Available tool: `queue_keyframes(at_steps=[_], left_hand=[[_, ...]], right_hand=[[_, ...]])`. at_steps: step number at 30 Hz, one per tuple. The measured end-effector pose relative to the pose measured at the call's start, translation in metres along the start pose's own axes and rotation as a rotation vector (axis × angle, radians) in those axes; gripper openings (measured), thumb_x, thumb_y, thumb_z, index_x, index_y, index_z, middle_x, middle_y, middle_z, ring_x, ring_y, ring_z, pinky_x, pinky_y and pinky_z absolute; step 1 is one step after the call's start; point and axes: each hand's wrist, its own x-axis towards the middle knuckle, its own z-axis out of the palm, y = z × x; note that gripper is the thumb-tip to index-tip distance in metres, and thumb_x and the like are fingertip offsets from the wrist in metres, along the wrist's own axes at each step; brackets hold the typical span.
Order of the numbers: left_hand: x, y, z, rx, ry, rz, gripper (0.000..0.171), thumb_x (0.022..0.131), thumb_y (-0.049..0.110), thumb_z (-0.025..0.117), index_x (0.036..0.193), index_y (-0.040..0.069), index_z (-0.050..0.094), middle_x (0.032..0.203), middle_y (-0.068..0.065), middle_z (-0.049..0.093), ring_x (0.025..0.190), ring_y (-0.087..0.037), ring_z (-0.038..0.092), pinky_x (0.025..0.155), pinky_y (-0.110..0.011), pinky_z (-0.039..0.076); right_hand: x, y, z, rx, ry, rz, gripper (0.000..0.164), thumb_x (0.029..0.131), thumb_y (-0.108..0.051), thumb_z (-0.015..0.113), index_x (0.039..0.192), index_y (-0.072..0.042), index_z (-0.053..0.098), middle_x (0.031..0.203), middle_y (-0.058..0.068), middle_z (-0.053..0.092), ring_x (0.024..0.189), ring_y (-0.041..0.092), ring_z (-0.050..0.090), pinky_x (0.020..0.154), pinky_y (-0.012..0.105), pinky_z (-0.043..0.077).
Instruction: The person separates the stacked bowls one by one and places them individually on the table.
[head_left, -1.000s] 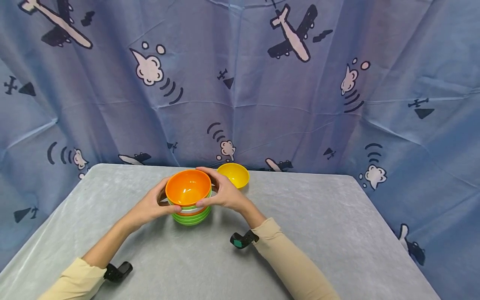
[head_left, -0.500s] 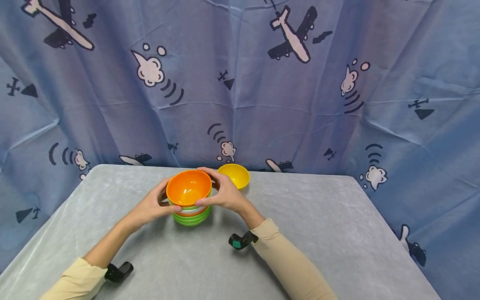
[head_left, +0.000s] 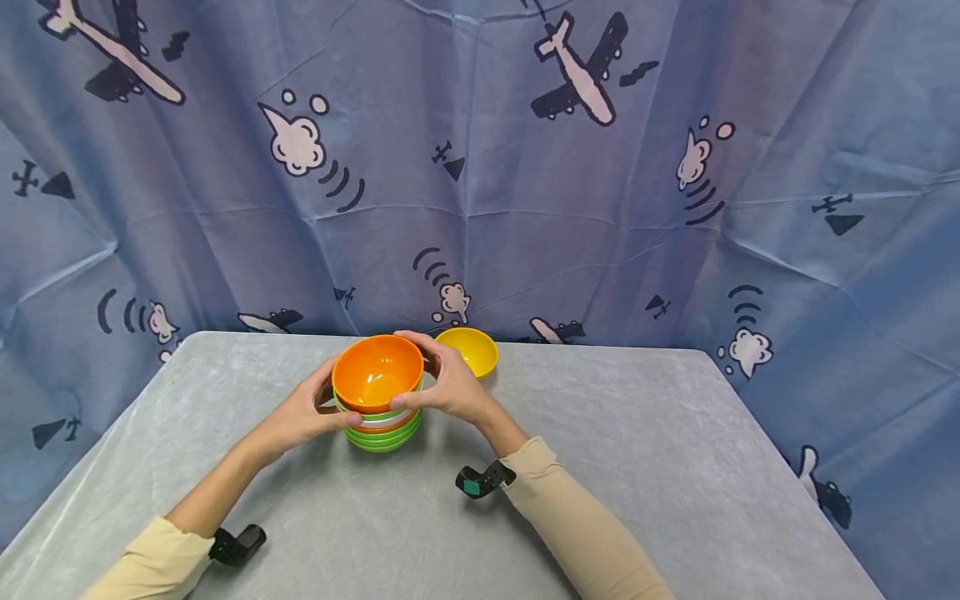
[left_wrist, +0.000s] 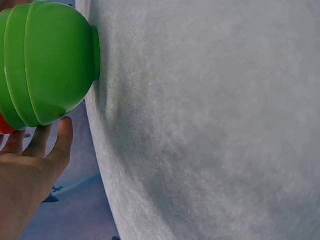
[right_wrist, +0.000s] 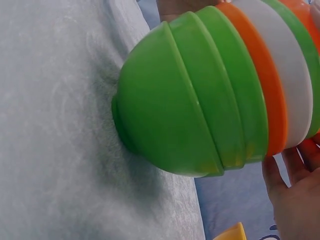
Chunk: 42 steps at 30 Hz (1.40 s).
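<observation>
A stack of nested bowls [head_left: 384,442] stands upright on the table, left of centre in the head view. Several green bowls [right_wrist: 165,100] form its bottom; above them come an orange, a white [right_wrist: 280,75] and a green one. On top sits an orange bowl [head_left: 375,375], its rim tipped slightly toward me. My left hand [head_left: 303,410] grips the stack's left side, thumb in front at the white and green bowls. My right hand [head_left: 457,387] holds the top orange bowl, thumb on its front and fingers behind. The left wrist view shows left fingers [left_wrist: 62,140] against the stack's side.
A yellow bowl [head_left: 480,350] stands behind my right hand near the table's back edge. The grey-white table [head_left: 637,467] extends right and toward me. A blue curtain [head_left: 525,250] with aeroplane prints hangs behind it. Each wrist wears a black strapped device [head_left: 238,545].
The top orange bowl has risen slightly at its far rim, with my right hand's fingers moving up a little. My left hand and the lower bowls have stayed in place.
</observation>
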Motion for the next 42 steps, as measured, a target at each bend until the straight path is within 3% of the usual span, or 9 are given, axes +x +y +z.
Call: queue_keyframes(at_steps=[8,17,22,29,37,42], left_hand=[[0.000,0.000,0.000,-0.015,-0.016,0.025,0.082,0.092,0.016,0.077,0.158,0.009,0.028,0.150,-0.015,0.043,0.134,-0.039,0.044,0.105,-0.058,0.040],[0.000,-0.002,0.001,-0.020,-0.021,0.030,0.080,0.093,0.016,0.075,0.157,0.010,0.028,0.152,-0.016,0.040,0.135,-0.038,0.043,0.105,-0.058,0.038],[0.001,-0.002,0.002,-0.010,-0.015,0.021,0.084,0.092,0.018,0.075,0.159,0.012,0.025,0.155,-0.016,0.036,0.135,-0.039,0.041,0.105,-0.060,0.036],[0.001,-0.003,0.003,-0.007,-0.013,0.020,0.090,0.090,0.016,0.078,0.161,0.014,0.022,0.157,-0.014,0.033,0.134,-0.035,0.042,0.099,-0.035,0.046],[0.001,-0.002,0.003,-0.015,-0.018,0.024,0.088,0.091,0.016,0.077,0.161,0.017,0.024,0.157,-0.012,0.034,0.136,-0.035,0.041,0.104,-0.052,0.042],[0.002,-0.001,0.004,-0.016,-0.021,0.022,0.088,0.091,0.016,0.077,0.162,0.017,0.024,0.157,-0.012,0.033,0.137,-0.036,0.040,0.105,-0.056,0.039]], right_hand=[[0.001,-0.007,-0.002,0.072,0.056,-0.025,0.081,0.081,-0.007,0.088,0.149,-0.001,0.046,0.142,0.012,0.054,0.127,0.026,0.052,0.111,0.038,0.037],[0.002,-0.015,-0.007,0.155,0.094,-0.043,0.106,0.069,-0.048,0.092,0.150,0.001,0.044,0.142,0.014,0.051,0.128,0.029,0.051,0.109,0.040,0.039],[0.001,-0.018,-0.012,0.153,0.109,-0.044,0.105,0.069,-0.049,0.092,0.150,0.000,0.045,0.142,0.014,0.051,0.128,0.030,0.051,0.107,0.041,0.041],[-0.003,-0.020,-0.019,0.139,0.136,-0.034,0.104,0.069,-0.047,0.092,0.150,0.000,0.045,0.143,0.014,0.051,0.128,0.030,0.051,0.106,0.039,0.042],[-0.008,-0.022,-0.027,0.114,0.172,-0.031,0.104,0.068,-0.047,0.091,0.149,0.001,0.046,0.144,0.014,0.050,0.127,0.030,0.051,0.105,0.038,0.043],[-0.011,-0.025,-0.035,0.140,0.193,-0.047,0.105,0.069,-0.045,0.092,0.149,0.003,0.045,0.145,0.016,0.050,0.128,0.032,0.051,0.106,0.039,0.042]])
